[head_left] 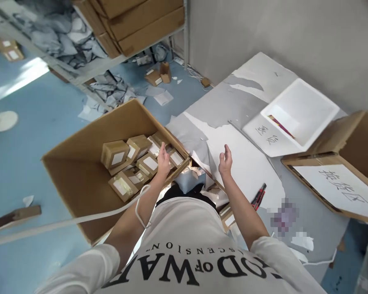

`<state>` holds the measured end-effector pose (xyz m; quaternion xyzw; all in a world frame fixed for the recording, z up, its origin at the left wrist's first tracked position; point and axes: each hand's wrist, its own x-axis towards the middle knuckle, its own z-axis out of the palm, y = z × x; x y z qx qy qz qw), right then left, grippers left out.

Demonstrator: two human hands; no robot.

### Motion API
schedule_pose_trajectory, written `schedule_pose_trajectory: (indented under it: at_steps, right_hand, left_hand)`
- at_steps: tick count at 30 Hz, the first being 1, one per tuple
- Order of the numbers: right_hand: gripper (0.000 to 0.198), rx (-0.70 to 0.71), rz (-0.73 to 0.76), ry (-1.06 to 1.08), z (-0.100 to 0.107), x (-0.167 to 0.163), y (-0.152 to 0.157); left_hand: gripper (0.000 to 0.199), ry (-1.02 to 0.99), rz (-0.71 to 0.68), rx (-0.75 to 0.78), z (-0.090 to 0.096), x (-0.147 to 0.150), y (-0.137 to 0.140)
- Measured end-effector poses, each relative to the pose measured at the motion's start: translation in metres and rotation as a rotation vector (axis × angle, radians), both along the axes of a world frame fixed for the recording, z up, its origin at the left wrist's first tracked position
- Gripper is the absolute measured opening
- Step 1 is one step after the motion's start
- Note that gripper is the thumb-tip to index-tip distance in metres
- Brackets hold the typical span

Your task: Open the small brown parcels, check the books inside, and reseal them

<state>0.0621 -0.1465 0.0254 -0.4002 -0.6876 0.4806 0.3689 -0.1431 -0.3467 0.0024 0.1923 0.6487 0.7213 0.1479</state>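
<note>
My left hand (163, 160) hangs over the right side of a big open cardboard box (79, 179), fingers stretched out and holding nothing. Below and left of it, several small taped brown parcels (147, 163) with white labels lie inside the box. My right hand (225, 161) is raised above the grey-and-white worktable (248, 159), its fingers extended and nothing in them. A gap separates the two palms. To the right of my right forearm, a red and black utility knife (259, 197) rests on the tabletop.
A white foam box (313, 110) with handwriting stands on the table's right side beside an open cardboard box (334, 163). Shelving (95, 65) at the back left carries grey bags and cartons. A white cord (79, 220) crosses the big box. Small boxes (159, 75) and paper litter the floor.
</note>
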Motion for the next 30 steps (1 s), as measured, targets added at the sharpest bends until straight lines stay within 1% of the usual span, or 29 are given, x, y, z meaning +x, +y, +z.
schedule_pose_trajectory:
  at_steps: [4, 9, 12, 15, 20, 23, 25, 27, 28, 30]
  right_hand:
    - [0.066, 0.004, 0.116, -0.017, -0.007, -0.054, -0.031]
    - [0.066, 0.039, 0.337, -0.031, -0.012, -0.123, -0.078]
    - [0.066, 0.01, 0.466, -0.045, -0.014, -0.159, -0.103]
    - [0.065, 0.014, 0.589, -0.08, -0.016, -0.191, -0.121]
    - [0.064, 0.05, 0.746, -0.141, -0.022, -0.234, -0.134]
    - [0.065, 0.054, 0.823, -0.167, -0.036, -0.261, -0.138]
    - [0.065, 0.058, 0.866, -0.177, -0.051, -0.28, -0.14]
    - [0.065, 0.07, 0.887, -0.205, -0.07, -0.299, -0.141]
    - [0.064, 0.078, 0.893, -0.226, -0.081, -0.308, -0.142]
    - [0.063, 0.094, 0.912, -0.27, -0.106, -0.327, -0.145]
  left_hand:
    - [0.087, 0.004, 0.121, -0.011, -0.004, -0.032, -0.055]
    - [0.088, -0.002, 0.309, -0.056, -0.011, -0.065, -0.128]
    - [0.087, -0.001, 0.422, -0.063, -0.018, -0.075, -0.166]
    - [0.084, -0.037, 0.532, -0.053, -0.028, -0.078, -0.195]
    - [0.082, -0.049, 0.698, -0.068, -0.047, -0.074, -0.225]
    - [0.08, -0.087, 0.782, -0.115, -0.055, -0.072, -0.236]
    - [0.079, -0.117, 0.82, -0.152, -0.065, -0.074, -0.241]
    - [0.08, -0.148, 0.839, -0.185, -0.08, -0.083, -0.244]
    - [0.082, -0.17, 0.847, -0.2, -0.091, -0.089, -0.245]
    - [0.084, -0.229, 0.86, -0.222, -0.119, -0.108, -0.247]
